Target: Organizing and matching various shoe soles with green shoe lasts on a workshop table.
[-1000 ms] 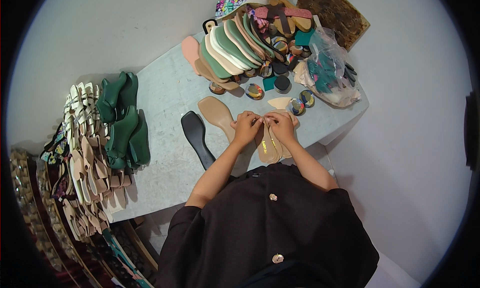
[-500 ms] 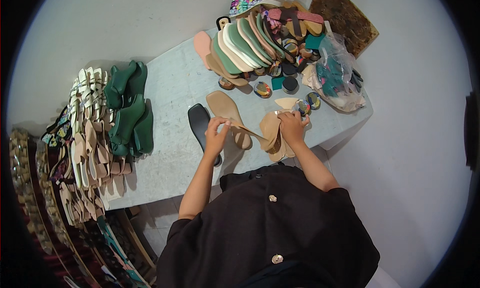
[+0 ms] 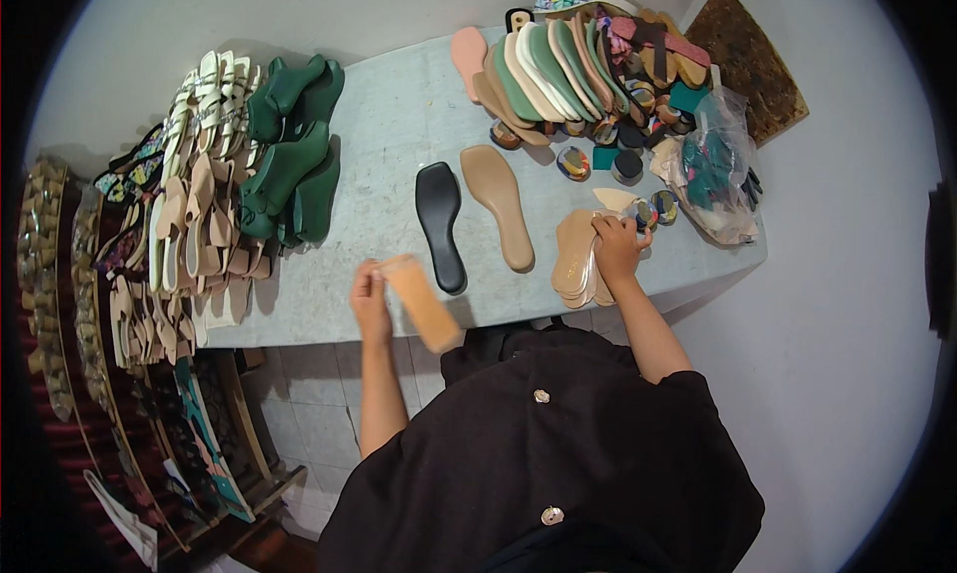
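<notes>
Since half a second earlier the left hand point(image 3: 371, 299) had carried a tan insole point(image 3: 423, 302) leftward, gripped at its far end with the long axis slanting toward the body, while the right hand point(image 3: 616, 249) pressed on the stack of insoles point(image 3: 576, 259).

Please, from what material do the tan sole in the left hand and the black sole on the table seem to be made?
Tan sole in the left hand: thin, flat and matte, probably leather or leatherboard; it is blurred, so this is uncertain. Black sole on the table: smooth with a soft sheen and an even dark colour, likely rubber or synthetic leather. Neither shows a clear grain.
</notes>
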Available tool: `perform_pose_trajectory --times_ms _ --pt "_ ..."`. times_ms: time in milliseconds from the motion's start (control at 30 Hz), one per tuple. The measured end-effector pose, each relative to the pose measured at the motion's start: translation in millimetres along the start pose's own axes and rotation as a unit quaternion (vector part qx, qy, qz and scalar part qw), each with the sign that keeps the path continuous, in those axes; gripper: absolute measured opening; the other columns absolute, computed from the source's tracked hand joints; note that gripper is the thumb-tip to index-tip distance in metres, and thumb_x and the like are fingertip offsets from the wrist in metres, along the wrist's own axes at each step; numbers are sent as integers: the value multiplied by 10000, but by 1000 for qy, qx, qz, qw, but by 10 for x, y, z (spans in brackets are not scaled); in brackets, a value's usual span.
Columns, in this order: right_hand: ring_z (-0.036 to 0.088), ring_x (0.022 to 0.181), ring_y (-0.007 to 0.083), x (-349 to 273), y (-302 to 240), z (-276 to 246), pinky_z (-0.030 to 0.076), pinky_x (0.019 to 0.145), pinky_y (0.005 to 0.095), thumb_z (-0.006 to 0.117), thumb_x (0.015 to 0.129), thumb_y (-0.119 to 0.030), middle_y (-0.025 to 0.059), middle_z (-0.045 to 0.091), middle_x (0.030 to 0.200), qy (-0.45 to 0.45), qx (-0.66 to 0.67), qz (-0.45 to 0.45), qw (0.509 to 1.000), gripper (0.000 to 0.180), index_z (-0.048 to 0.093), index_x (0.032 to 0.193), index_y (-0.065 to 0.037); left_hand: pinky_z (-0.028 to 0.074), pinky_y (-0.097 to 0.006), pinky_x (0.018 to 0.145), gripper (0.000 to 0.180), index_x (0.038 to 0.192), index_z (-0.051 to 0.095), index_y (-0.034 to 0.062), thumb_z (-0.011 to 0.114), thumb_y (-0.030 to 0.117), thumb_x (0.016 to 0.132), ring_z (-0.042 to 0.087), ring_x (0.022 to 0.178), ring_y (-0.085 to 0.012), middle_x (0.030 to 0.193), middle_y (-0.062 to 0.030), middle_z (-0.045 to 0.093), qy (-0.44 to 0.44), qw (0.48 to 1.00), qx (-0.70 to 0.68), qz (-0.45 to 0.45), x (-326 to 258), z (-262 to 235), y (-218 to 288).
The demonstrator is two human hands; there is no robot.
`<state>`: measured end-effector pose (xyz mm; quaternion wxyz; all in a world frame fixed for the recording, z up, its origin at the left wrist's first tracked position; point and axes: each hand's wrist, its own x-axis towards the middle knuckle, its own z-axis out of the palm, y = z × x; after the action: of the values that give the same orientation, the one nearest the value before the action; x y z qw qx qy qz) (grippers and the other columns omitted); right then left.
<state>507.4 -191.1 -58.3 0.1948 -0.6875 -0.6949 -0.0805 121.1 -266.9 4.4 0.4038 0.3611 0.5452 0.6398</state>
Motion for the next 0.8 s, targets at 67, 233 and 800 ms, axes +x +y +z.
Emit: perform_pose_trajectory --times_ms 67,233,800 --pt "488 994 179 30 -5 -18 209 920 572 587 753 -130 -69 600 959 -41 23 21 999 194 659 898 -236 375 -274 878 114 888 617 7 594 117 874 521 920 -147 958 -56 571 23 996 69 47 23 -182 259" --pt "395 1166 247 120 -248 -319 171 957 622 554 779 -193 41 517 1169 -84 93 78 989 174 647 924 -170 413 -286 793 113 781 608 -19 657 82 799 539 842 -178 876 -82 574 53 937 315 144 -9 -126 617" --pt "608 885 215 605 -2129 -601 414 848 343 665 768 -135 112 664 930 -247 488 -63 835 244 654 986 -25 354 -362 912 206 1018 651 53 595 162 852 515 1024 -247 1079 -89 580 -142 919 317 188 200 429 702"
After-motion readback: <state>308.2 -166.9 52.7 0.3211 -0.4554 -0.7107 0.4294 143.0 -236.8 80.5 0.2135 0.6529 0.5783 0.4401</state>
